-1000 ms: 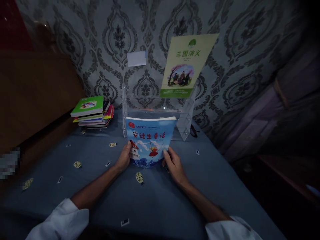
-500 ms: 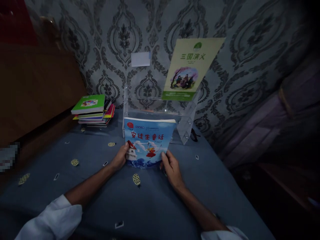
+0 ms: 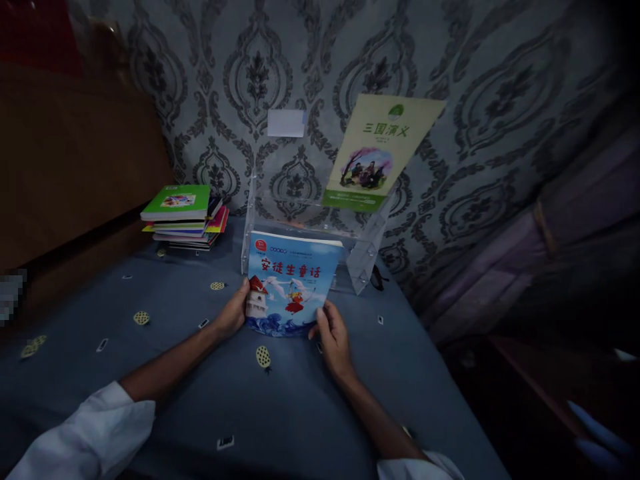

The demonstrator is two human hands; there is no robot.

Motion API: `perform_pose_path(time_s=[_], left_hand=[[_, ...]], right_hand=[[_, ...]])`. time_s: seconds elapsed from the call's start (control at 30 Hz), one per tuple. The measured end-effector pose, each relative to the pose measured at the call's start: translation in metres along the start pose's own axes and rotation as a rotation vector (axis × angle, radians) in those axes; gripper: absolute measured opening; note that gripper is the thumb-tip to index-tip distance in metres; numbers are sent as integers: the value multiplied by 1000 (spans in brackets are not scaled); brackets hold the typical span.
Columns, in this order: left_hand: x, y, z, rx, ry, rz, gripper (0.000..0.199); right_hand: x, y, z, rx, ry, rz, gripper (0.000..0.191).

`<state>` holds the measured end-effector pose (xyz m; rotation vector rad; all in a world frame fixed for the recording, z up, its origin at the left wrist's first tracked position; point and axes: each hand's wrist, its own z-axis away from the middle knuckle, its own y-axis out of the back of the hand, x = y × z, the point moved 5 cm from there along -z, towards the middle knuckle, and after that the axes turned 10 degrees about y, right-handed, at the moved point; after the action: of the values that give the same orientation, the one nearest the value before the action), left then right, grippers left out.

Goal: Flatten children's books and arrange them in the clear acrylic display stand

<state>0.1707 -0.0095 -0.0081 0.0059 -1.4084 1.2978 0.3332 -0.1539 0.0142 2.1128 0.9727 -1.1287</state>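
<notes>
A blue picture-covered book (image 3: 290,283) with red Chinese characters stands tilted back, its cover towards me. My left hand (image 3: 234,312) grips its left edge, the thumb in front. At the lower right corner my right hand (image 3: 333,339) holds it, thumb on the cover and fingers behind. Just behind the book is a clear acrylic rack (image 3: 367,263); whether the two touch I cannot tell. On the rack's upper right leans a cream and green book (image 3: 383,150).
A stack of books (image 3: 183,217) with a green one on top lies at the left, beside a brown wooden board (image 3: 75,160). Dark glasses (image 3: 377,279) sit right of the rack. Patterned wallpaper rises behind the blue cloth (image 3: 185,407). A purple curtain (image 3: 505,247) hangs at the right.
The view has turned slightly, shifting the scene. Both hands keep hold of the blue book, which now leans a little differently. The cream book and the stack stay in place.
</notes>
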Motion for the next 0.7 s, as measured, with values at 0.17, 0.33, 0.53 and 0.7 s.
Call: perform_pose_path(time_s=[0.17,0.33,0.53,0.7], left_hand=[[4,-6,6,106,-58,-29,42],[4,-10,6,100,-65,-59,45],[-3,-8,3,96,-62,-32,46],[-10,-5,1,76,-48,-71,53]], right_hand=[[-1,0,-3,-36,-7,2,44],[-1,1,-7,-69,-22,-37,45],[0,4,-7,-70,-35,-107,45],[1,8,-3,-78,-41,-131,44]])
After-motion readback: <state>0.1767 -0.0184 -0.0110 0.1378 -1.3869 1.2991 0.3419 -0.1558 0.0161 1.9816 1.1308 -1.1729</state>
